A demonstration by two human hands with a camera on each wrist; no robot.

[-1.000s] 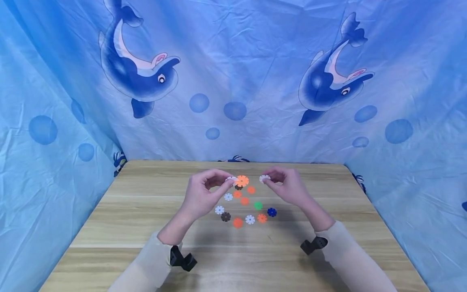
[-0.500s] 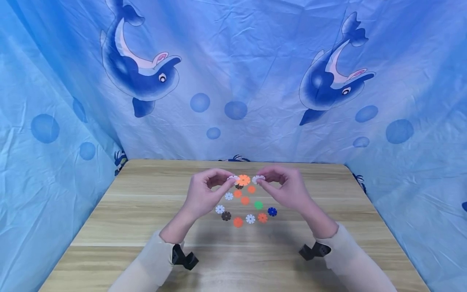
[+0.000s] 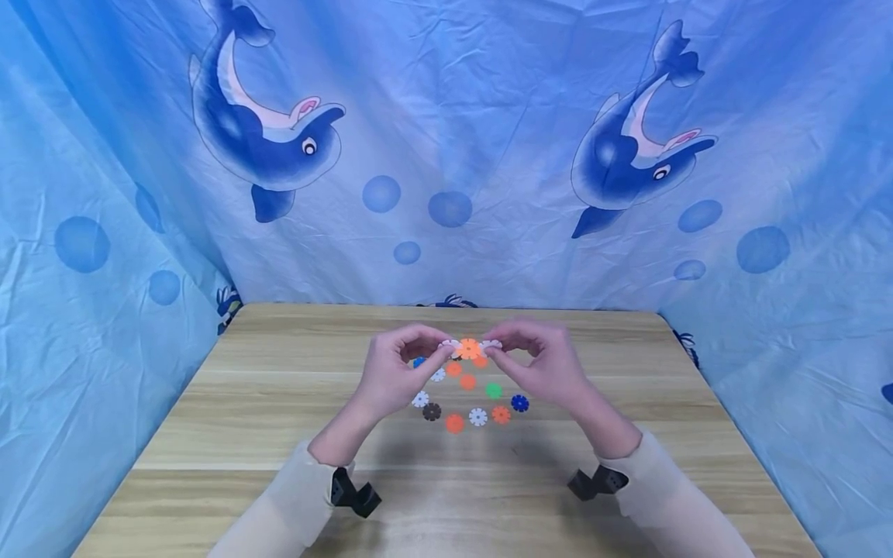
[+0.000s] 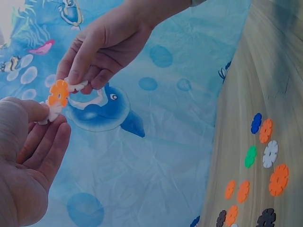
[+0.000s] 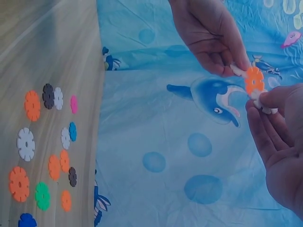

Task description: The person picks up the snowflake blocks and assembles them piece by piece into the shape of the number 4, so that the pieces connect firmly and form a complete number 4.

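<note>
Between the two hands, above the table, an orange notched disc (image 3: 469, 349) stands between two white ones. The left hand (image 3: 398, 372) pinches the white disc (image 4: 53, 112) on its side between thumb and fingers; that disc meets the orange disc (image 4: 58, 93). The right hand (image 3: 544, 363) pinches the other white disc (image 5: 261, 104), which touches the orange disc (image 5: 254, 80) at its opposite edge. Fingertips hide parts of both white discs. Whether the right-hand disc is slotted in or only touching, I cannot tell.
Several loose discs lie on the wooden table (image 3: 279, 403) below the hands: among them a green one (image 3: 493, 390), a dark blue one (image 3: 519, 403), a brown one (image 3: 432, 411) and a pink one (image 5: 74, 104). A blue dolphin-print cloth (image 3: 516, 256) surrounds the table's back and sides.
The right hand has moved left with its white disc, closing the gap to the orange disc. The left hand has shifted slightly right, and a blue disc on the table now shows beside it.
</note>
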